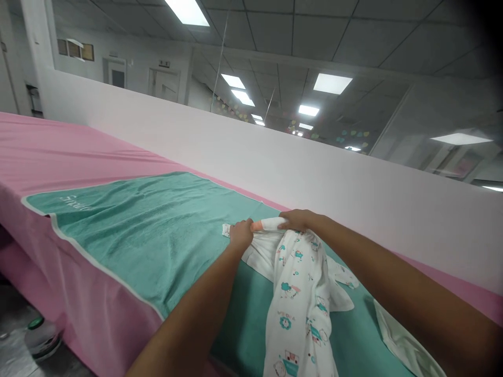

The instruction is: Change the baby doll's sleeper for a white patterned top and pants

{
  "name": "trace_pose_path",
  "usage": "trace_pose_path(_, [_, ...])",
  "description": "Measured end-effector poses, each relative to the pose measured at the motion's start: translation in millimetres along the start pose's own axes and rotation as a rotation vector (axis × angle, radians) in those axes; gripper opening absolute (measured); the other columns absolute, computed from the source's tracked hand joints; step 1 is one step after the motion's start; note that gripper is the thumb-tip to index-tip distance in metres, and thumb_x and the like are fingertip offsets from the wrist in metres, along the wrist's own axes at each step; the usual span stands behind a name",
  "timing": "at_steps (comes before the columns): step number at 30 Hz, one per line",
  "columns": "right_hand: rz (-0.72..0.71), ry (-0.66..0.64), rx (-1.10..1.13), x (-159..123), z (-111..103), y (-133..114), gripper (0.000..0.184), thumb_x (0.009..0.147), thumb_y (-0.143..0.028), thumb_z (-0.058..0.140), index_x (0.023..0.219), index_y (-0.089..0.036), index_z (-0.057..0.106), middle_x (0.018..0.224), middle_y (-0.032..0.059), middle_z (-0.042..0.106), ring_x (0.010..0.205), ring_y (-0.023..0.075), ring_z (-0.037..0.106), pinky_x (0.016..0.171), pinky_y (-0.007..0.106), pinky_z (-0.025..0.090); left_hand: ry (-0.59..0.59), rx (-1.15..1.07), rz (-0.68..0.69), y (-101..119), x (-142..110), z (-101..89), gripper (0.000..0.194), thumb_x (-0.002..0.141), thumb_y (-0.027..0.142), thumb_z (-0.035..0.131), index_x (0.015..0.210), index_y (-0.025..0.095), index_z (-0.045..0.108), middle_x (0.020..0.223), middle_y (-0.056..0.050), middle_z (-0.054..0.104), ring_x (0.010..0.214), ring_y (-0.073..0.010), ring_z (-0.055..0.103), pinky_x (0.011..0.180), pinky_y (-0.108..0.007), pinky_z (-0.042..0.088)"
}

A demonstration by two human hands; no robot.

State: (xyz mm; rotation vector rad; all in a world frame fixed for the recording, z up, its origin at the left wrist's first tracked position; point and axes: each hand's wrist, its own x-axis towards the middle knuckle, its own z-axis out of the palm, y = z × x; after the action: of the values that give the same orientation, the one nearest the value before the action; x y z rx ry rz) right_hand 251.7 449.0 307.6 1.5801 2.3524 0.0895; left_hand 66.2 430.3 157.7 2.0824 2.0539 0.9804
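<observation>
A white baby garment [294, 293] with teal and pink cartoon prints lies lengthwise on a green towel [157, 230], its near end running out of the bottom of the view. My left hand [241, 233] is closed on a bunched part of it, and a small printed cuff [226, 230] pokes out on the far side of the fist. My right hand [296, 220] grips the garment's upper end, fingers bent over it. Between the two hands stretches a white roll of cloth [273, 224] with a peach-coloured band by my left hand. Printed flaps spread out beneath my right forearm.
Pink sheeting [78, 152] covers the long table under the towel. A low white wall [243, 162] with glass above runs along the back. Pale cloth [404, 340] lies at the lower right. On the floor at left stands a clear container [41, 340] with a green top.
</observation>
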Motion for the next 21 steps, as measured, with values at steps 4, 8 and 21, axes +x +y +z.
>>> trace_pose_path(4, [-0.008,0.036,0.005,2,6,6,0.051,0.075,-0.064,0.047,0.114,-0.032,0.052,0.106,0.0052,0.062,0.087,0.0258,0.061,0.072,0.036,0.041,0.023,0.035,0.083,8,-3,-2.8,0.036,0.076,0.008,0.041,0.108,0.024,0.047,0.102,-0.005,0.059,0.096,-0.0227,0.052,0.081,-0.038,0.036])
trace_pose_path(8, [-0.057,0.081,0.050,11,23,-4,0.053,0.076,-0.066,0.044,0.116,-0.031,0.050,0.111,0.0060,0.061,0.098,0.0276,0.057,0.076,0.037,0.042,0.113,0.117,0.181,20,-7,-6.6,0.028,0.080,0.016,0.046,0.108,0.020,0.047,0.109,-0.008,0.055,0.108,-0.0255,0.044,0.096,-0.045,0.026])
trace_pose_path(21, [-0.107,0.298,0.506,-10,67,9,0.047,0.085,-0.052,0.038,0.121,-0.025,0.052,0.132,0.0025,0.049,0.121,0.0239,0.043,0.102,0.035,0.032,-0.021,0.267,0.068,6,-2,-3.3,0.021,0.088,0.024,0.037,0.102,0.015,0.049,0.107,-0.013,0.055,0.105,-0.0267,0.045,0.086,-0.046,0.033])
